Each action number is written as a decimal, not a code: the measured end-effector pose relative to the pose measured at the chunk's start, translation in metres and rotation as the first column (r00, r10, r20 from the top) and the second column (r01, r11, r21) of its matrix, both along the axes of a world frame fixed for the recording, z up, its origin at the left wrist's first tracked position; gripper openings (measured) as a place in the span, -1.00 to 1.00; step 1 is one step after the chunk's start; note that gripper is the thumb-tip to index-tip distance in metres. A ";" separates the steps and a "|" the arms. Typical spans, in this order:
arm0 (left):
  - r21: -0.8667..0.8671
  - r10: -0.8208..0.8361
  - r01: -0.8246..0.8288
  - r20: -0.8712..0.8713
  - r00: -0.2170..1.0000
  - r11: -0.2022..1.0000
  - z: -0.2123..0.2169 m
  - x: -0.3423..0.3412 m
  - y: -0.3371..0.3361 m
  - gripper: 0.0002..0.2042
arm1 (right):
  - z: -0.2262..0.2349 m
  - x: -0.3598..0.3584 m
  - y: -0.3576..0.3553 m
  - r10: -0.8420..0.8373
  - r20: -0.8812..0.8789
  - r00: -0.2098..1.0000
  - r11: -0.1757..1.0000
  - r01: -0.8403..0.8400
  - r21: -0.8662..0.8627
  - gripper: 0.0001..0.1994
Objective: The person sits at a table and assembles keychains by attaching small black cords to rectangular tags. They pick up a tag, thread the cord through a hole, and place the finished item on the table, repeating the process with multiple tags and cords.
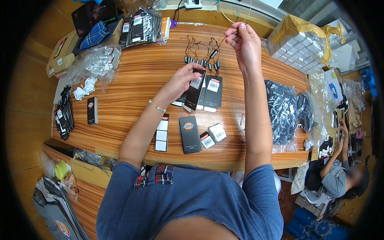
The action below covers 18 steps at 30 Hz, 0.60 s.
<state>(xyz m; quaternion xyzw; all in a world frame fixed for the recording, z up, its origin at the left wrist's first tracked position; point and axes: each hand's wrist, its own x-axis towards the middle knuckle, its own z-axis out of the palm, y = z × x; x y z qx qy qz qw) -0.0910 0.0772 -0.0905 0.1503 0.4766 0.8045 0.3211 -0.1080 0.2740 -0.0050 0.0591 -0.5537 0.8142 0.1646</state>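
A black hang tag (192, 97) with a white and red sticker is held tilted between the thumb and fingers of my left hand (184, 83). Raised to the far right of it, my right hand (243, 40) pinches a thin black string (222, 43), which runs down toward that tag. Under and beside the held tag lie several more stickered tags (213, 96), their black cords with small dark toggles (194, 60) spread away from me. Nearer to me rest a stack of dark grey tags (189, 136), a strip of white stickers (161, 134) and two small sticker stacks (217, 132).
Bagged dark goods (281, 114) lie at the right. Bundled tags (64, 116), crumpled paper (85, 89) and a plastic bag (94, 64) sit at the left. More tag bundles (141, 28) stand at the back. Another person (338, 176) works at far right.
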 end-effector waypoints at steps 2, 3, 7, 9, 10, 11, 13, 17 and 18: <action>-0.158 0.065 -0.091 -0.161 0.985 0.983 0.000 0.000 0.006 -0.75 | -0.002 -0.003 0.002 -0.006 0.009 1.000 1.000 0.006 0.005 -0.78; -0.220 0.093 -0.143 -0.223 0.970 0.965 -0.003 -0.002 0.007 -0.76 | -0.004 -0.005 0.003 -0.013 0.018 1.000 0.999 0.013 0.031 -0.78; -0.338 0.172 -0.308 -0.377 0.910 0.889 -0.015 -0.009 0.013 -0.77 | -0.014 -0.015 0.002 -0.020 0.061 0.998 0.995 0.014 0.094 -0.77; -0.371 0.172 -0.345 -0.427 0.888 0.862 -0.023 -0.011 0.014 -0.77 | -0.019 -0.018 0.001 -0.010 0.086 0.996 0.995 0.001 0.099 -0.77; -0.393 0.158 -0.349 -0.441 0.883 0.851 -0.024 -0.012 0.014 -0.76 | -0.022 -0.020 0.001 -0.006 0.098 0.995 0.995 -0.004 0.099 -0.77; -0.415 0.145 -0.353 -0.455 0.878 0.839 -0.025 -0.012 0.014 -0.76 | -0.025 -0.023 0.001 -0.001 0.110 0.994 0.995 -0.010 0.099 -0.77; -0.484 0.098 -0.397 -0.532 0.841 0.780 -0.023 -0.010 0.015 -0.75 | -0.029 -0.026 0.003 -0.001 0.144 0.990 0.993 -0.015 0.114 -0.77; -0.511 -0.100 -0.659 -0.825 0.556 0.552 -0.019 -0.005 0.014 -0.74 | -0.040 -0.040 0.004 -0.008 0.260 0.965 0.970 -0.056 0.238 -0.78; -0.493 -0.142 -0.700 -0.855 0.498 0.516 -0.021 -0.005 0.012 -0.73 | -0.047 -0.048 0.004 0.010 0.272 0.962 0.958 -0.087 0.273 -0.80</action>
